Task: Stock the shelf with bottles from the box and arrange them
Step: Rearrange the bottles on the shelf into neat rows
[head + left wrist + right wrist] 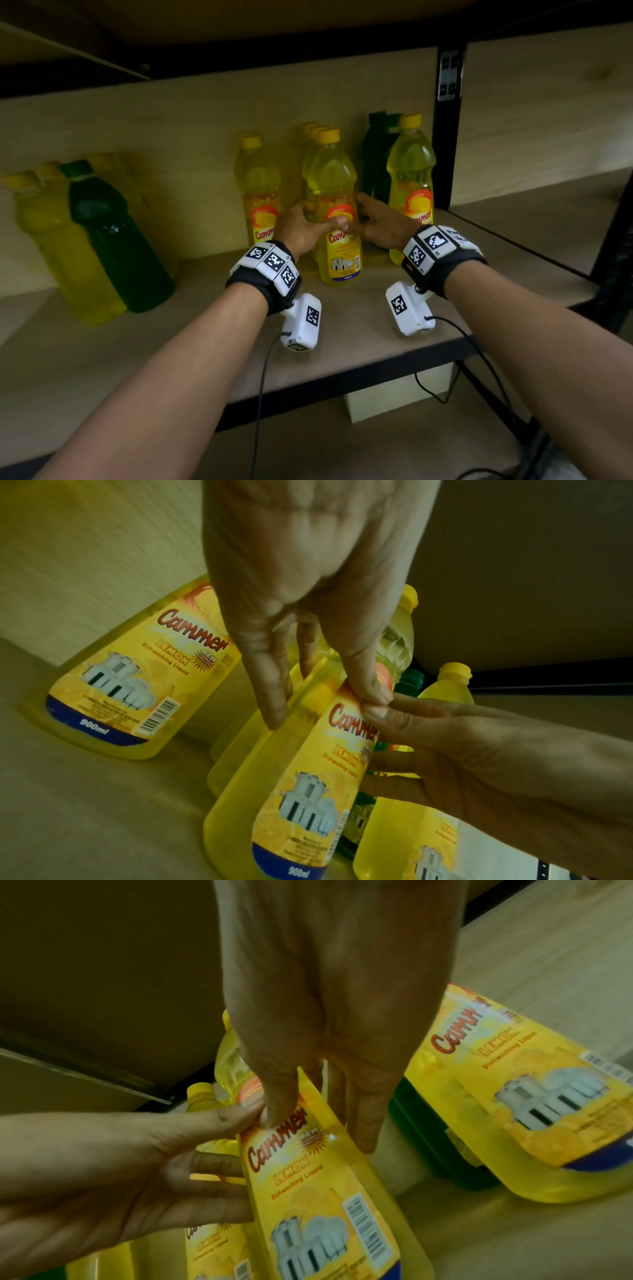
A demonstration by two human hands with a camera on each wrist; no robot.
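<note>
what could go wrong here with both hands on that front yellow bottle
1. The front yellow bottle, held by the left hand and right hand, stands tight against the yellow bottles behind it; a push back could topple that row.

2. The right wrist sits close to the yellow bottle at the right; it could be knocked in pulling back.

3. The wrist-camera cables hang over the shelf edge and could snag.

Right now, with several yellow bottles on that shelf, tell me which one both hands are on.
The front yellow bottle of the middle row: the left hand and right hand clasp its labelled body, thumbs meeting on the label. The other bottles stand untouched.
</note>
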